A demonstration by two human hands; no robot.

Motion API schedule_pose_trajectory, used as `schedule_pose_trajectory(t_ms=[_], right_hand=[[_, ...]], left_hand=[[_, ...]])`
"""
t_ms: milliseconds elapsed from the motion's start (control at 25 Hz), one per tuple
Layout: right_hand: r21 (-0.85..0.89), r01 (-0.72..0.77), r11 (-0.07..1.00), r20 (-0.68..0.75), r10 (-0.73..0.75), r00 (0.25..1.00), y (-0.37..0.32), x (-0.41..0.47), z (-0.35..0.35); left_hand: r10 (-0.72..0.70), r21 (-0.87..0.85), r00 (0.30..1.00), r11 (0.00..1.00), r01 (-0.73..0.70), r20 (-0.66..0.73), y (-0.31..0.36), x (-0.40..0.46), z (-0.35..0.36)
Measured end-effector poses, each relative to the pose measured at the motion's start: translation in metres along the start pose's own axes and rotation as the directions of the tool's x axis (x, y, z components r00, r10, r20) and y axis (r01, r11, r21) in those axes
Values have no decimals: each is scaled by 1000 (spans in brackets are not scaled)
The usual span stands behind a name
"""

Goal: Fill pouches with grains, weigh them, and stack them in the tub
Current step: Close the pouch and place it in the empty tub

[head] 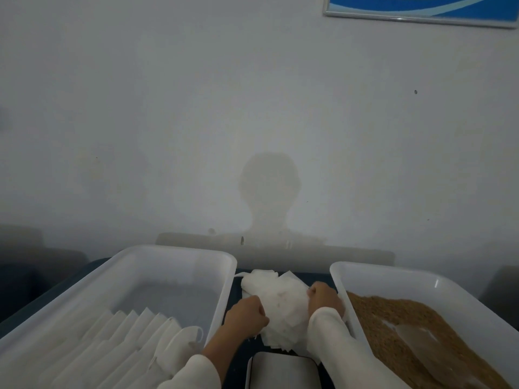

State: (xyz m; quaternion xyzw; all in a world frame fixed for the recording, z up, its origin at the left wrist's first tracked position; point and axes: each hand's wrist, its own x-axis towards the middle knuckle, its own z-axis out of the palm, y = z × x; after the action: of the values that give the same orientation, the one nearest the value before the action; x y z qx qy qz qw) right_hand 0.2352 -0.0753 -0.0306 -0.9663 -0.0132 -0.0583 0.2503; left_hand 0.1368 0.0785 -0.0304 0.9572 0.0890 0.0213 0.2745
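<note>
A loose pile of white empty pouches (280, 301) lies on the dark table between two white tubs. My left hand (247, 313) grips the pile's left edge with curled fingers. My right hand (325, 299) grips its right side, knuckles up. The left tub (179, 254) holds a row of filled white pouches (126, 335) leaning one on another at its near end. The right tub (393, 272) holds brown grains (421, 332) with a bare patch in the middle. A scale (283, 369) with a pale top plate sits at the bottom edge, between my forearms.
A pale wall rises straight behind the table, with my shadow on it. A framed blue picture (421, 9) hangs at the top right. The dark table edge (56, 287) shows to the left of the left tub.
</note>
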Motion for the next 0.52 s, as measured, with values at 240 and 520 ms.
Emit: schedule_pose_trajectory(t_ms=[240, 520], right_hand=[[243, 166, 956, -218, -113, 969, -11, -3, -50], [743, 271, 612, -98, -301, 949, 0, -24, -90]], left_hand=[[-8, -361, 999, 933, -10, -48, 17, -4, -5], [-69, -913, 989, 380, 147, 130, 67, -16, -6]])
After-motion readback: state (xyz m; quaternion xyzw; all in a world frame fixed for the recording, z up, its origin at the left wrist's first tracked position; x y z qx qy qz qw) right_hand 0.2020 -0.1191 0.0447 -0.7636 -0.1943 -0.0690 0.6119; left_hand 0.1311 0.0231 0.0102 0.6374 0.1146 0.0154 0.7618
